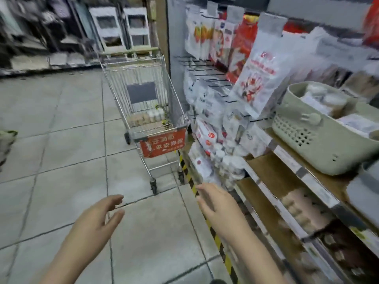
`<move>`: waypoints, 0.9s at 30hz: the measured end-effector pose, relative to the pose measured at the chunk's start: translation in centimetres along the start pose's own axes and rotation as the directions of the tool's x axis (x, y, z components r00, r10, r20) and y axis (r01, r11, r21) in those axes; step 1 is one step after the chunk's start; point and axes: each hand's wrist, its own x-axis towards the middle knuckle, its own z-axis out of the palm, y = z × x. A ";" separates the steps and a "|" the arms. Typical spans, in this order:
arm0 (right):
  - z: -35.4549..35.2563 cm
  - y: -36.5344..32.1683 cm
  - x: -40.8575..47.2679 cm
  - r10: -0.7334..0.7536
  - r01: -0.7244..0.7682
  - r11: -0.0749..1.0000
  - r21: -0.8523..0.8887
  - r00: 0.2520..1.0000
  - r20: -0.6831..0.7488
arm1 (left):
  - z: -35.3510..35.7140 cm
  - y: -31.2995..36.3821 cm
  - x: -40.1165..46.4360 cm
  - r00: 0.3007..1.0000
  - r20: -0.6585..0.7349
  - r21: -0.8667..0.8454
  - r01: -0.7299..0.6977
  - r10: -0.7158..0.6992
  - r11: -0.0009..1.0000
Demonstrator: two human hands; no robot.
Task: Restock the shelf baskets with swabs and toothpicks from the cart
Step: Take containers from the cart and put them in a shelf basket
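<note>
Both hands empty, facing cart in aisle.
L hand (96, 220) & R hand (221, 210) out over floor, fingers relaxed, holding nothing; cart (143, 103) ahead w/ small packs inside; basket (320, 130) on shelf at right.

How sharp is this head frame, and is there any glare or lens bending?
Head view: smeared by motion throughout, worst at the shelf and far racks; cart sign unreadable; both hands soft-edged; wide-angle bends floor lines; lighting flat, no strong glare.
</note>
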 end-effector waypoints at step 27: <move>5.5 7.1 53.9 0.045 -0.046 0.999 -0.006 0.918 0.393 | 0.1 -4.1 49.8 0.968 0.110 0.027 0.223 -0.225 0.974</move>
